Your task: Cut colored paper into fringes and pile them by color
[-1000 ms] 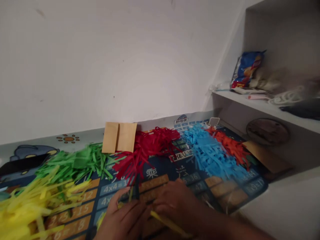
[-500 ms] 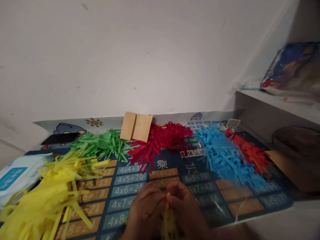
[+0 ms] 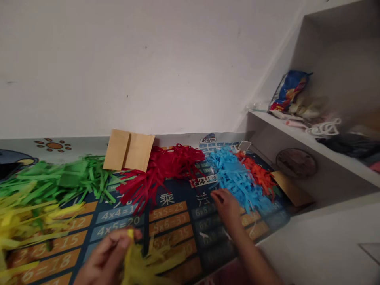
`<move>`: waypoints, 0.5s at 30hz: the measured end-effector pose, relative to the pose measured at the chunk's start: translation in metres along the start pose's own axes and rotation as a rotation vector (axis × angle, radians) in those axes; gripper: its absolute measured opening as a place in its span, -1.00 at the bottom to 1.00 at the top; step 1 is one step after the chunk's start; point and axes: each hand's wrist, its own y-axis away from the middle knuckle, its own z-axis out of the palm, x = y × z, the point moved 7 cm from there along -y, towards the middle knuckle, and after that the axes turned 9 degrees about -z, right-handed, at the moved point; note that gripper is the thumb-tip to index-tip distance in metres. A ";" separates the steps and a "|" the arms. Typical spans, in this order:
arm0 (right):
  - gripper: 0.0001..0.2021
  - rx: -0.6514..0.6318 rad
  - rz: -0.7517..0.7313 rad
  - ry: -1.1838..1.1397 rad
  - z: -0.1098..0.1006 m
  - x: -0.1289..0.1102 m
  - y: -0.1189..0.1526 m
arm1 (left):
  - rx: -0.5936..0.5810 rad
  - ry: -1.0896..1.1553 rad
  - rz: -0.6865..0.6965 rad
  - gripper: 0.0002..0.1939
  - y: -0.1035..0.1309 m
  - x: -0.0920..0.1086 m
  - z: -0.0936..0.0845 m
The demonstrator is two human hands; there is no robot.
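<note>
My left hand (image 3: 111, 251) pinches the top of a yellow paper tassel (image 3: 148, 265), whose strips spread to the right over the printed mat. My right hand (image 3: 226, 206) is apart from it, over the mat beside the blue fringed paper (image 3: 237, 174), with thumb and fingers drawn together; whatever they hold, if anything, is too small to name. Beyond the hands lie red fringed paper (image 3: 169, 162), orange-red fringed paper (image 3: 257, 170) and green fringed paper (image 3: 68, 174). A yellow fringed pile (image 3: 23, 225) is at the far left.
Folded brown cardboard (image 3: 138, 150) stands by the wall, behind the red paper. Another brown piece (image 3: 292, 190) lies at the mat's right end. A white shelf unit (image 3: 314, 144) on the right holds a blue snack bag (image 3: 292, 89) and a white cord (image 3: 323, 127).
The view has swung right. My hands, together before, have separated: the right one moved off toward the blue paper, while the left still has the yellow tassel.
</note>
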 end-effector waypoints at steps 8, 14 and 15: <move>-0.83 -0.069 -0.002 0.197 0.009 0.040 -0.024 | -0.063 0.082 -0.032 -0.57 -0.003 0.001 0.031; -0.87 -0.180 -0.116 -0.596 0.021 -0.066 0.037 | -0.229 -0.148 0.131 -0.71 0.007 0.012 0.049; -0.88 -0.218 -0.076 -0.731 0.029 -0.080 0.046 | -0.210 -0.182 0.179 -0.74 0.009 0.016 0.049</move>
